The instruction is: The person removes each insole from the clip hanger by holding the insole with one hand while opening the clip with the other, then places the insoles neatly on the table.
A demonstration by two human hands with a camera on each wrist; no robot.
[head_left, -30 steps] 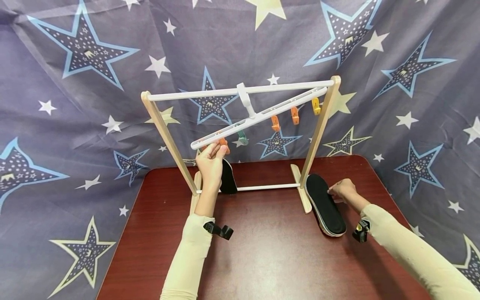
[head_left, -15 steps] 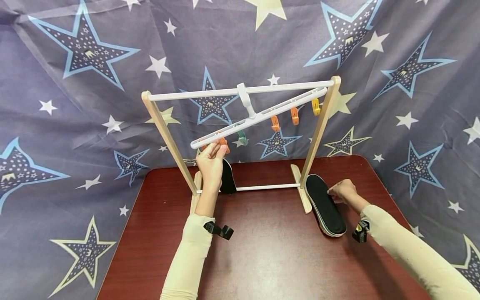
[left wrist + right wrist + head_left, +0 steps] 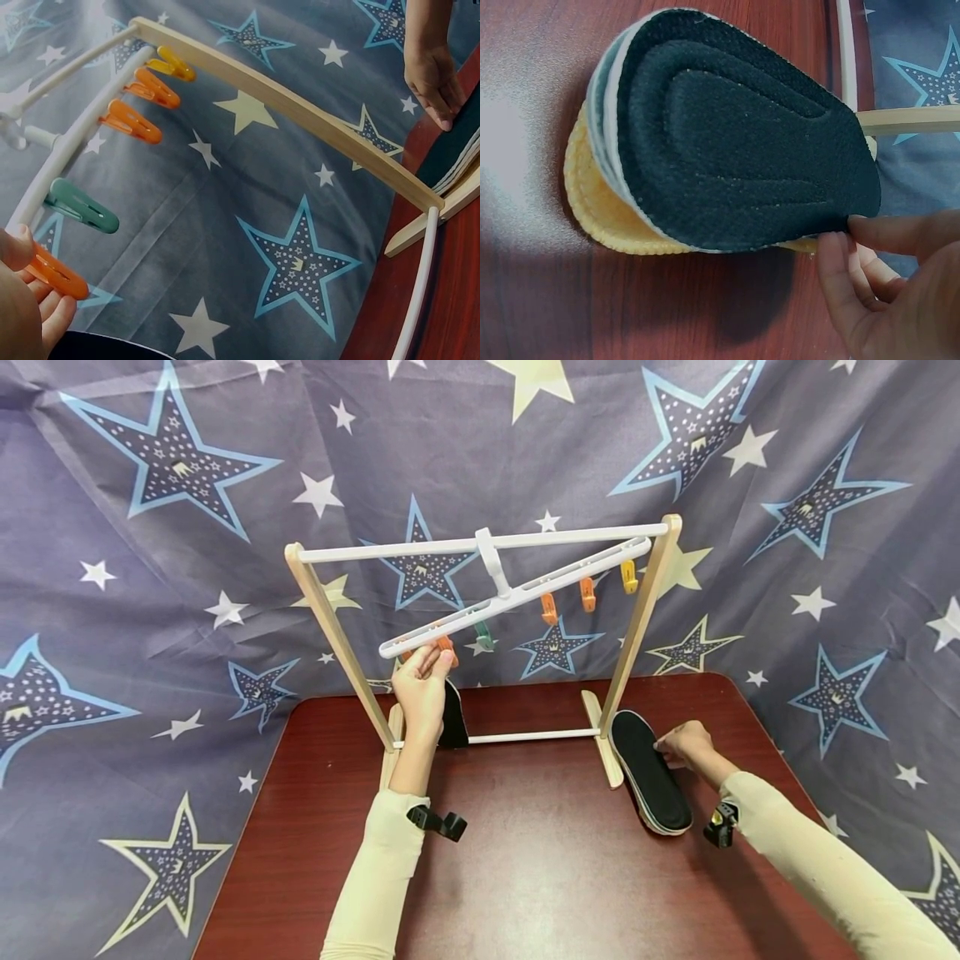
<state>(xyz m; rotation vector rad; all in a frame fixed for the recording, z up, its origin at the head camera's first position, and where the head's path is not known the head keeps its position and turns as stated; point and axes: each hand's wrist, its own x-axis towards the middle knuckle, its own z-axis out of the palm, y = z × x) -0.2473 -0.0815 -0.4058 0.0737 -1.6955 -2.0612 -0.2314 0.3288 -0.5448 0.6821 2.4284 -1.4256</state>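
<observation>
My left hand (image 3: 420,689) pinches an orange clothespin (image 3: 58,274) near the lower left end of a white clip hanger (image 3: 517,596). Behind that hand a black insole (image 3: 454,720) hangs down, its upper part hidden by the fingers. A green clothespin (image 3: 82,206), two more orange ones and a yellow clothespin (image 3: 629,577) line the rest of the bar. On the table at right lies a stack of insoles, a black insole (image 3: 742,142) on top and a yellow one (image 3: 622,217) at the bottom. My right hand (image 3: 688,743) pinches the top one's right edge between thumb and fingers.
The hanger hooks over the white top rail (image 3: 585,537) of a wooden rack (image 3: 641,627) and tilts down to the left. The rack's right foot (image 3: 609,752) stands just left of the insole stack. Starry cloth (image 3: 225,443) hangs behind the red-brown table (image 3: 540,860).
</observation>
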